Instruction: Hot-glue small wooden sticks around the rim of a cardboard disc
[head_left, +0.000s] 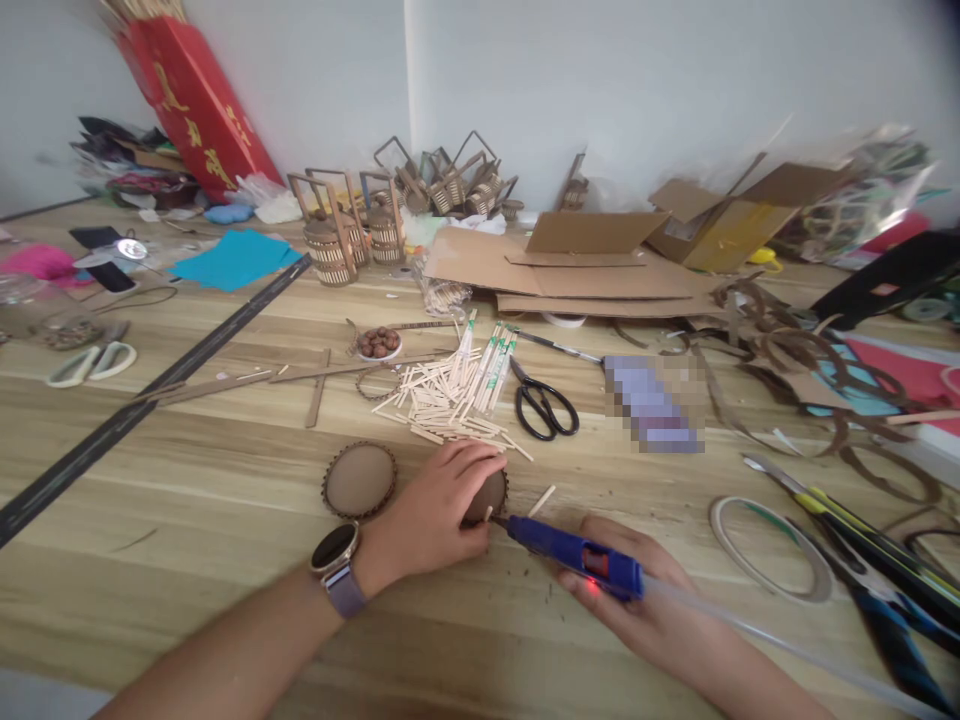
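Note:
My left hand (442,505), with a watch on the wrist, is closed around a small round cardboard disc (491,495) with a dark notched rim. Its fingers cover much of the disc. A short wooden stick (489,513) stands at the disc's near edge, by my thumb. In my right hand (637,580) is a blue glue gun (570,550), a red light glowing on its side. The gun's nozzle meets or nearly meets the stick; I cannot tell which. Left of my hand lies a similar rimmed disc (360,480).
Beyond my hands lie a pile of short sticks (442,390), black scissors (547,405) and a dish of brown nuts (379,343). To the right are a tape roll (720,520) and pliers (862,570). Small handled baskets (330,250) and flat cardboard (555,270) occupy the back.

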